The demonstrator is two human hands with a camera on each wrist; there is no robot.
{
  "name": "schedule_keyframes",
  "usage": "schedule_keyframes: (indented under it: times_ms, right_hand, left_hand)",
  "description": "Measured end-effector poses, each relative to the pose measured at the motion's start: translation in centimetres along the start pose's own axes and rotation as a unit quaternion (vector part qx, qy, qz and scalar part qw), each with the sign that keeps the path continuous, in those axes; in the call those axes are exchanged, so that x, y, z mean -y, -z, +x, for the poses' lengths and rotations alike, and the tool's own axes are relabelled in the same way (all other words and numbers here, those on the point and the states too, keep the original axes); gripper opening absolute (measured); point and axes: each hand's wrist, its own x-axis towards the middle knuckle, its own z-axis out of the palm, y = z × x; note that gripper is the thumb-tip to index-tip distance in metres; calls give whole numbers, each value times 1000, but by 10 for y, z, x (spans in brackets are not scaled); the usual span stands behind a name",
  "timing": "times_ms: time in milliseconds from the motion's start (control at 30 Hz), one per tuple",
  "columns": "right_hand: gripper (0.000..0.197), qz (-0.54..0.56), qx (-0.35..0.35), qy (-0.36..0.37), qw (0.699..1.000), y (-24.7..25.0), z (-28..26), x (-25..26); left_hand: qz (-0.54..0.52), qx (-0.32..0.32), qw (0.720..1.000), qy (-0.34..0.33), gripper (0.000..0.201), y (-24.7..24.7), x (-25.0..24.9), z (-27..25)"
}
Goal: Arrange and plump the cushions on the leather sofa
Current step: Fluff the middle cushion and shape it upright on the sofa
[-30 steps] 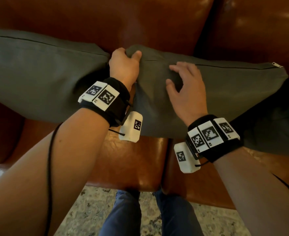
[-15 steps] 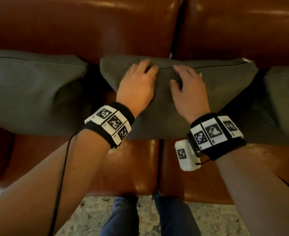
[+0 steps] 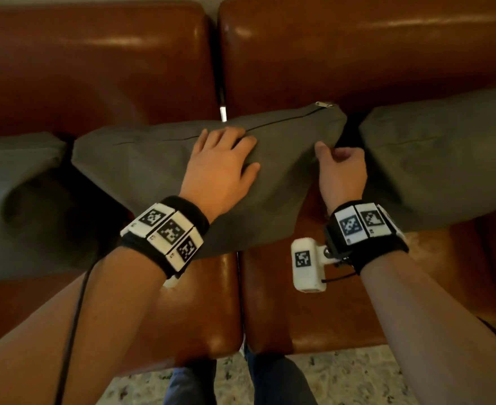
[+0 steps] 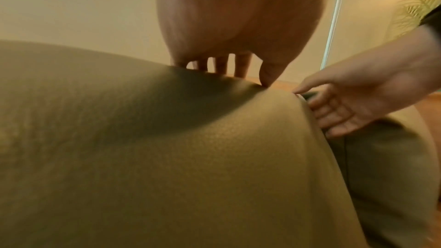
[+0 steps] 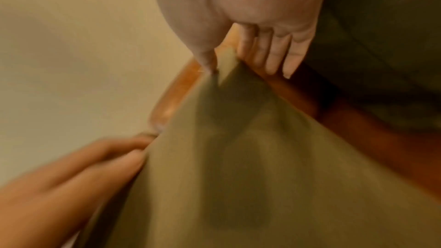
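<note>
Three grey-green cushions lean against the back of a brown leather sofa. The middle cushion has its zip along the top. My left hand lies flat on its upper front, fingers straight and pressing into the fabric. In the left wrist view the fingertips dent the middle cushion. My right hand holds this cushion's right edge, thumb in front and fingers curled behind. The right wrist view shows the fabric edge pinched between thumb and fingers. The left cushion and right cushion are untouched.
The sofa's seat cushions show in front of the pillows, with a gap between them. Below the seat's front edge lie a patterned rug and my legs in jeans. A pale wall stands behind the sofa.
My left hand let go of the middle cushion's left corner and now lies flat on its top. My right hand slid from the cushion's front to its right edge and took hold.
</note>
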Motion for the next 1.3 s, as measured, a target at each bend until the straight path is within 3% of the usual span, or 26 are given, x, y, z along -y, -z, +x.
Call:
schedule_keyframes:
  times_ms: [33,100,133,233,367,433,600,700,800,867,933,1000,1100,1200,1300]
  right_hand:
    - [54,38,30,-58,997,-4,4,-5]
    - [42,119,85,-97,984,-10,7,-10]
    - [32,143,88,-80,983,-10,6,-9]
    - [30,130,63,5,989,0,-5,-2]
    - [23,95,82,96,987,12,-37,1]
    - [24,89,73,120,986,16,-52,4]
    - [20,81,84,179,977,26,-70,-1]
    - [31,55,47,110,991,29,-67,-35]
    - [45,17,24,-91,995,29,-63,-84]
    - [51,46,50,-228,971,26,-62,-105]
    - [53,180,92,-322,925,26,-57,-114]
    - [48,291,122,-346,884,34,-46,-113]
    - [35,299,162,-378,861,49,-32,-108]
    - [13,196,166,-346,903,48,-30,-95]
    - [15,97,117,-244,958,38,-39,-76]
  left_hand:
    - [6,0,1000,7,50,-1,-2,-3]
    - [21,10,1000,22,54,0,-7,-7]
    - [23,13,999,33,58,1,-10,-6]
    - [25,9,999,33,74,8,-27,3]
    - [63,77,995,12,99,12,-60,14]
    - [94,67,993,14,97,7,-70,6]
    - [125,28,992,4,69,-3,-71,-15]
    - [111,23,993,17,65,4,-71,-20]
    - [84,-7,996,27,64,21,-71,-25]
    - [55,-25,997,38,64,35,-68,-30]
    - [23,-34,998,47,65,43,-62,-37]
    - [1,-42,998,46,67,43,-55,-47]
    - [-31,-62,997,44,69,40,-40,-61]
    - [-59,-81,994,51,66,37,-22,-65]
    - [-79,-118,985,94,62,40,3,-62]
